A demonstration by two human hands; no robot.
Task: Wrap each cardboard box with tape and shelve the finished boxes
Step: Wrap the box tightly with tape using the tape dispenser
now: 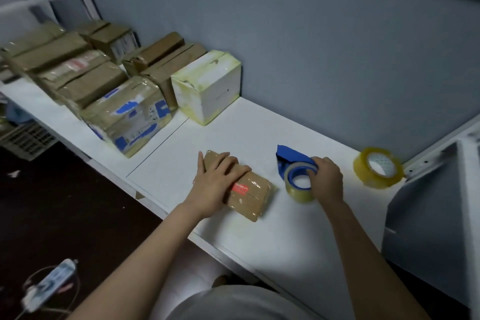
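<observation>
From the head camera, the small box point(253, 196) lies flat near the front edge of the tabletop point(233, 132), about midway along it. The left hand point(215, 184) rests on top of it, fingers fairly straight and spread, thumb against its left side, pressing rather than gripping. Just beside the box on the right, the right hand point(326, 180) has its fingers curled round the tape dispenser point(292, 161), which stands on the surface apart from the box.

The box already looks glossy with tape, so the step is probably a last band or the cut. To do it well, keep the left palm heavy so the light box cannot slide on the smooth white top. Draw the tape low and taut, then rub it down at the corners, where film tends to lift.

The box is thin, brown, soft-edged cardboard with a red label under crinkled clear film. The dispenser is hard blue plastic carrying a clear, yellowish roll. A spare roll point(378, 167) of the same film sits near the back edge towards the right end. At the left end, the stacked boxes point(85, 78) and a white box point(207, 86) with yellowed tape line the back edge.
</observation>
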